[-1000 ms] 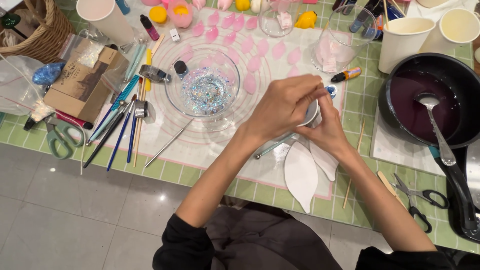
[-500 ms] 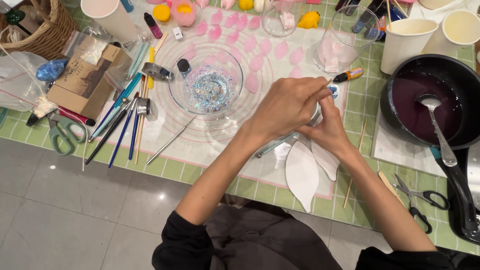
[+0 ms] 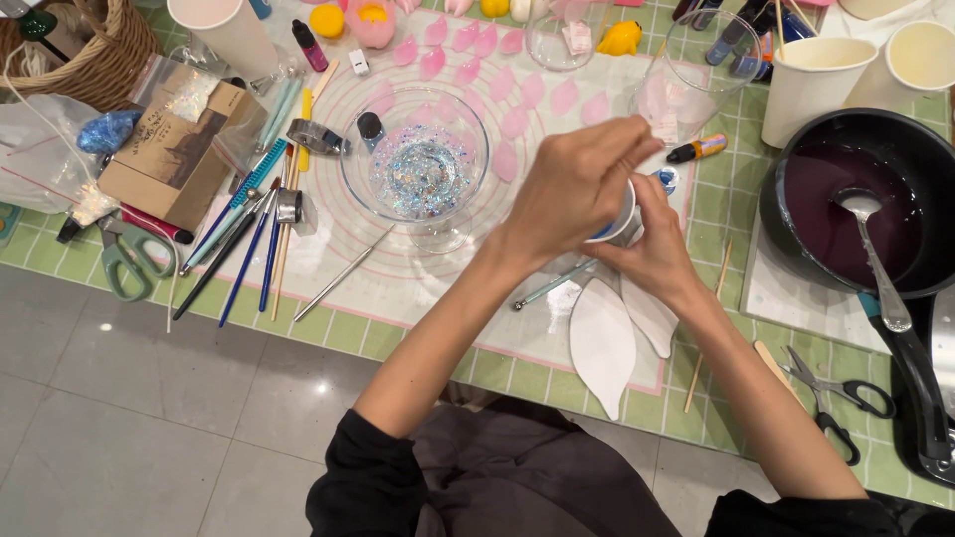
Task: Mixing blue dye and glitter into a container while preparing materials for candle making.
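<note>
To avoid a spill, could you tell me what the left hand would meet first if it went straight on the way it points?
Probably the clear glass cup, just beyond the left hand; the hand's height above the table is unclear.

A single head-worn camera looks steeply down from above. It sits close over the craft table [image 3: 418, 328], facing its far edge.
</note>
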